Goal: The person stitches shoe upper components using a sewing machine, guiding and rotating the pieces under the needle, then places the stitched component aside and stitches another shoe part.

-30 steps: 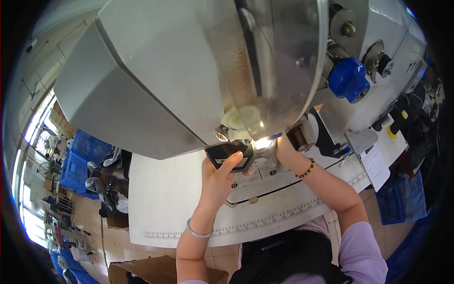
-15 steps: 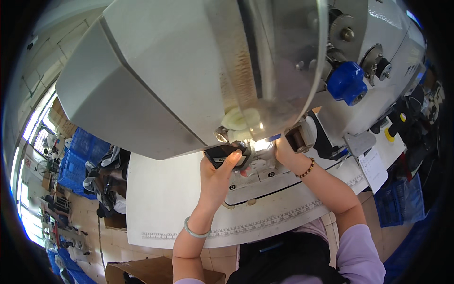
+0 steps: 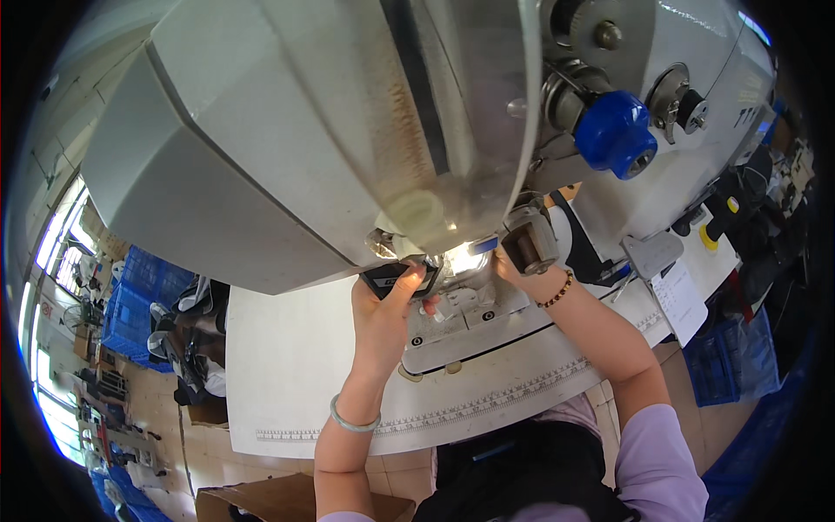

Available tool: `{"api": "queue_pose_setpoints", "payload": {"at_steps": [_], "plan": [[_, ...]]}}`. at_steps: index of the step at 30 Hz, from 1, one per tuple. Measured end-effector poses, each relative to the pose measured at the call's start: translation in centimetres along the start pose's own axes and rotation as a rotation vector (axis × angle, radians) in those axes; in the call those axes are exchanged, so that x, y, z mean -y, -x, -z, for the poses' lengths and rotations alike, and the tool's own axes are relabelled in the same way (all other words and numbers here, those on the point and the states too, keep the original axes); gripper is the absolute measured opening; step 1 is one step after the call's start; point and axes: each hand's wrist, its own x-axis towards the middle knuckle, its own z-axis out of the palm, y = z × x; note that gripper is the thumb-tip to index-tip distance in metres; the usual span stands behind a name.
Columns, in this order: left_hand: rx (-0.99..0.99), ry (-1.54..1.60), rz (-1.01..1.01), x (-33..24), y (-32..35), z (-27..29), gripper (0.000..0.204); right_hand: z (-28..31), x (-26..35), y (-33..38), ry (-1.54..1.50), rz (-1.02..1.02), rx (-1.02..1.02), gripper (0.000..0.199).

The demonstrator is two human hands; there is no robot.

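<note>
A large grey-white sewing machine [image 3: 243, 148] fills the upper view, its lamp lighting the needle area. My left hand [image 3: 388, 300] grips a dark piece [image 3: 389, 282] with pale markings, thumb on top, just left of the lit needle area. The machine head hides part of that piece. My right hand [image 3: 519, 270] reaches to the right side of the needle area, behind a metal cylinder [image 3: 528, 242]. Its fingers are mostly hidden, and a small blue part [image 3: 483, 246] shows beside them. Below both hands lies the metal needle plate [image 3: 461, 335].
The white table [image 3: 296, 365] carries a printed ruler strip [image 3: 435, 416] along its near edge. A blue knob [image 3: 616, 135] juts from the machine. Paper [image 3: 680, 300] hangs at the right. Blue crates [image 3: 143, 300] and dark goods stand left; another crate [image 3: 735, 357] is lower right.
The view has shifted, so the machine and hands appear slightly farther left. My left hand still holds the dark piece by the needle area; my right hand stays beside it.
</note>
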Motion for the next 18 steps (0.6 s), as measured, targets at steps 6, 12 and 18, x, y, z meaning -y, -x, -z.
{"api": "queue_pose_setpoints", "payload": {"at_steps": [6, 12, 18], "plan": [[-0.001, 0.040, -0.013, 0.4, 0.1, 0.1, 0.013, 1.5, -0.9, -0.9, -0.047, -0.033, 0.052, 0.018], [0.044, 0.314, 0.123, 0.9, -0.4, 1.4, 0.020, 1.9, -2.1, -2.1, 0.011, 0.009, 0.130, 0.023], [0.195, 0.520, 0.336, 1.2, -2.7, 5.4, 0.038, 1.1, -1.7, -1.9, 0.047, -0.077, 0.136, 0.028]]}}
